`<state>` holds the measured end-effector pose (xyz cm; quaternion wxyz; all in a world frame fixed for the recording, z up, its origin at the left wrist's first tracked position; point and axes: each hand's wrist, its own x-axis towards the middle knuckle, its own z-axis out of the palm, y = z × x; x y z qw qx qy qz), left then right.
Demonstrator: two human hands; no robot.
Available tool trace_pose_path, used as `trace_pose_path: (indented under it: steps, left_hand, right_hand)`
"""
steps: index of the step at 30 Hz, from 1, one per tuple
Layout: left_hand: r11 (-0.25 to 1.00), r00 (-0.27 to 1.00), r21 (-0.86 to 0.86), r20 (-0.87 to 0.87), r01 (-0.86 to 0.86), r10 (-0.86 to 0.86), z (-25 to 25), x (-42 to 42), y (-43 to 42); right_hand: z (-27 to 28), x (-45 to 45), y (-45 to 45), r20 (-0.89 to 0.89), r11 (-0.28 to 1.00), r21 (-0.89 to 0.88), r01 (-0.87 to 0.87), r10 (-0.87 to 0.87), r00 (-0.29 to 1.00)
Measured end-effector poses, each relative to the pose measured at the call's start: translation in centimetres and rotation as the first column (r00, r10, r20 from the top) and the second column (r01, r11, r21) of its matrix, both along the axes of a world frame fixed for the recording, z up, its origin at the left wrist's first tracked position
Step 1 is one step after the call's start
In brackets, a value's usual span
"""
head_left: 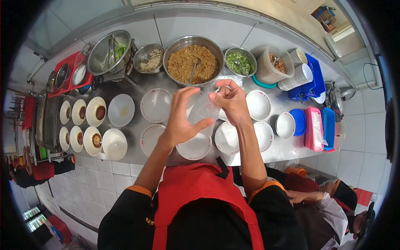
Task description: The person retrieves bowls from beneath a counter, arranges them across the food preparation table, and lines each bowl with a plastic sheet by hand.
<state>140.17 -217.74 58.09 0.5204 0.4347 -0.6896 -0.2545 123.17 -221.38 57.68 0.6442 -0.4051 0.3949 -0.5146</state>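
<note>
In the middle of the view my right hand [233, 104] pinches a thin, clear plastic sheet [205, 111] between thumb and fingers. Whether it is a bag or a glove I cannot tell. My left hand [182, 118] is on the other side of the plastic, fingers and thumb spread apart. Both hands are above white bowls with red-marked rims, among them a front bowl [194, 146] and another bowl [227, 138] to its right. Behind the hands stands a large steel bowl [167, 68] of brown minced food, with a spoon [193, 71] in it.
Bowls with dark sauce [92, 141] stand at the left. Along the back are a bowl of chopped greens [240, 62], a plastic tub [266, 68], stacked cups [301, 77] and a steel basin [100, 52]. Pink [313, 129] and blue containers stand at the right. Other people [329, 208] are nearby.
</note>
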Motion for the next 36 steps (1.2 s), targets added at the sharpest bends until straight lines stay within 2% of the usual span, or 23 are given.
trace_pose_path:
  steps: [1,2,4,5,9,11,14,15,16,17,18,20,22,23,25,26,28,30,31,32,33,34,36]
  left_hand:
    - [0.988,0.977,0.144,-0.210,0.063,-0.031,0.3,-0.6,-0.1]
    - [0.990,0.978,0.133,-0.206,0.052,-0.024,0.5,-0.2,-0.6]
    - [0.884,0.931,0.302,-0.190,0.357,-0.311,0.8,0.7,-1.8]
    - [0.909,0.935,0.224,-0.142,0.351,-0.326,0.3,0.6,-1.9]
    - [0.924,0.908,0.129,-0.277,0.359,-0.314,-1.6,1.3,-2.7]
    - [0.945,0.871,0.204,-0.472,0.255,-0.133,-0.7,1.5,-2.4]
    - [0.930,0.814,0.251,-0.575,0.270,-0.081,-0.6,2.4,-2.6]
    - [0.943,0.821,0.133,-0.538,0.305,-0.190,-0.7,2.3,-2.2]
    - [0.941,0.820,0.135,-0.538,0.312,-0.194,0.1,1.8,-1.7]
    - [0.978,0.952,0.068,-0.254,0.195,-0.172,1.5,1.0,-1.2]
    - [0.994,0.994,-0.035,0.047,0.099,-0.097,2.3,0.6,-1.0]
    - [0.986,0.982,-0.024,0.096,0.164,-0.161,0.4,1.4,-1.6]
    - [0.924,0.925,0.129,-0.181,0.360,-0.335,-1.1,2.3,-2.4]
    - [0.924,0.924,0.126,-0.182,0.361,-0.336,-1.2,2.7,-2.6]
    - [0.833,0.759,0.217,-0.569,0.510,-0.316,-1.0,3.3,-2.6]
    - [0.836,0.761,0.214,-0.568,0.504,-0.313,-1.0,3.7,-2.7]
    - [0.801,0.770,0.357,-0.609,0.481,-0.191,-1.2,4.3,-3.2]
    - [0.818,0.709,0.365,-0.702,0.444,-0.072,-1.1,4.3,-3.3]
    - [0.829,0.625,0.377,-0.779,0.414,0.042,-1.0,4.3,-3.4]
    - [0.834,0.624,0.379,-0.779,0.402,0.053,-1.4,4.6,-3.5]
    - [0.872,0.672,0.393,-0.733,0.291,0.105,-2.1,4.9,-3.8]
    - [0.902,0.711,0.396,-0.684,0.174,0.163,-2.7,5.3,-4.1]
    - [0.897,0.671,0.424,-0.702,0.123,0.239,-3.3,6.5,-4.4]
  right_hand:
    - [1.2,0.5,0.0,-0.117,0.999,-0.043,-0.009,0.004,0.993]
    - [1.7,0.9,0.1,-0.113,0.998,-0.054,-0.019,0.012,0.994]
    - [2.6,1.3,0.1,-0.158,0.980,-0.191,-0.060,0.029,0.987]
    - [3.1,1.0,-0.1,-0.205,0.981,-0.172,-0.088,0.051,0.977]
    - [3.7,-0.4,-0.7,-0.243,0.981,-0.172,-0.086,0.043,0.969]
    - [4.3,-0.8,-0.6,-0.170,0.981,-0.143,-0.133,0.108,0.979]
    - [3.6,-1.0,-0.9,-0.167,0.996,-0.082,-0.043,0.029,0.986]
    - [3.5,-0.9,-1.1,-0.163,0.996,-0.089,-0.008,-0.007,0.987]
    - [3.5,-0.8,-1.2,-0.163,0.996,-0.086,-0.001,-0.013,0.986]
    - [3.8,-0.6,-1.3,-0.128,0.999,-0.033,-0.001,-0.004,0.992]
    - [4.1,-0.3,-1.4,-0.092,1.000,0.020,-0.005,0.007,0.996]
    - [4.7,0.1,-1.5,-0.090,0.999,0.037,-0.006,0.009,0.996]
    - [5.0,-0.3,-2.1,-0.080,0.979,-0.012,-0.203,0.202,0.976]
    - [5.5,-0.9,-2.4,-0.082,0.979,-0.014,-0.202,0.200,0.976]
    - [6.9,-2.4,-3.1,-0.209,0.818,0.035,-0.575,0.568,0.796]
    - [7.0,-2.9,-3.7,-0.211,0.814,0.032,-0.580,0.573,0.792]
    - [7.2,-3.5,-4.8,-0.417,0.730,0.059,-0.681,0.637,0.648]
    - [7.2,-3.4,-5.5,-0.455,0.755,0.099,-0.648,0.614,0.645]
    - [5.8,-3.5,-6.4,-0.713,0.823,0.058,-0.565,0.430,0.554]
    - [5.0,-3.1,-6.8,-0.894,0.870,-0.016,-0.492,0.208,0.396]
    - [4.2,-2.6,-7.0,-0.942,0.901,-0.085,-0.424,0.066,0.330]
    - [2.6,-2.1,-7.3,-0.942,0.893,-0.086,-0.442,0.072,0.328]
    - [-1.1,-1.1,-7.6,-0.657,0.944,-0.257,-0.207,-0.014,0.754]
